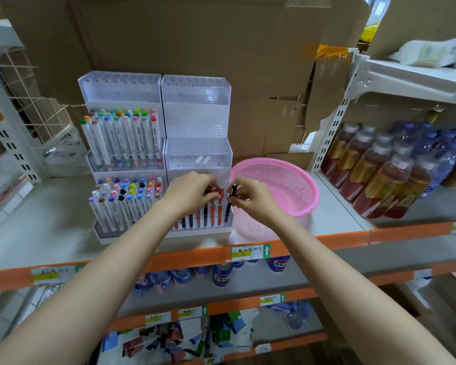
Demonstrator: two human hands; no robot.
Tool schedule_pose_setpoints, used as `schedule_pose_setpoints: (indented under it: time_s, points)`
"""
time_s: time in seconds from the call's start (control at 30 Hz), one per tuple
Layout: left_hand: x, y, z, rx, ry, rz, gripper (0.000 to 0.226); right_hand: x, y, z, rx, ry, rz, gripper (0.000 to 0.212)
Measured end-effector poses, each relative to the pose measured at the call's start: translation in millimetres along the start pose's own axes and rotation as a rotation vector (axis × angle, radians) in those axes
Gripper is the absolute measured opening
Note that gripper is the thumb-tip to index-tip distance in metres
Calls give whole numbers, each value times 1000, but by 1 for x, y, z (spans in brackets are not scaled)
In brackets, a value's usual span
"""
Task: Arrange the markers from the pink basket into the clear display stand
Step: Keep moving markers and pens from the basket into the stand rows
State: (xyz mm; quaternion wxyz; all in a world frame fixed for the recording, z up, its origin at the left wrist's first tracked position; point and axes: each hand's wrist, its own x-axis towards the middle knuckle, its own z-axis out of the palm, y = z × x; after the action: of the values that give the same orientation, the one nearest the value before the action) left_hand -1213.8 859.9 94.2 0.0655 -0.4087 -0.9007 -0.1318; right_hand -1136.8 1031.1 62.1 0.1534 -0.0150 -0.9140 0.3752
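Beside pink basket (304, 180), left hand (190, 192) gripping red markers (212, 216), right hand (253, 198) pinching black marker (228, 209) at stand (198, 152) edge.

We see a grey, orange-edged shelf (50, 219) bearing a clear tiered acrylic stand of white markers (119, 86), a matching clear stand (196, 92) touching its right side, then a round pink perforated plastic basket (311, 185) and brown-drink bottles (374, 180).
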Motion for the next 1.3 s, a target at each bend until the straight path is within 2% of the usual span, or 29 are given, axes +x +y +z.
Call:
schedule_pose_setpoints:
  time_s: [0.13, 0.3, 0.5, 0.83, 1.1, 1.2, 1.3]
  points:
    - [-3, -9, 1, -122, 20, -69, 25, 1, 0, 3, 4, 7, -12, 17]
    - [-6, -8, 4, -92, 36, -57, 23, 4, -1, 3, -26, -20, -31, 25]
    - [-7, -9, 3, -79, 40, -51, 21, 6, 3, 4, -102, -100, -20, 13]
    - [-7, -8, 5, -41, 48, -64, 22, 7, 1, 4, -104, -109, 10, 19]
    - [-9, -9, 6, -30, 63, -59, 29, 3, -1, 4, -76, -96, -7, 27]
    - [-13, -8, 5, -27, 96, -56, 30, 2, -4, 3, -17, -51, -7, 35]
    - [-16, -9, 2, -79, 138, -89, 27, 4, -10, 2, 41, -1, -12, 33]
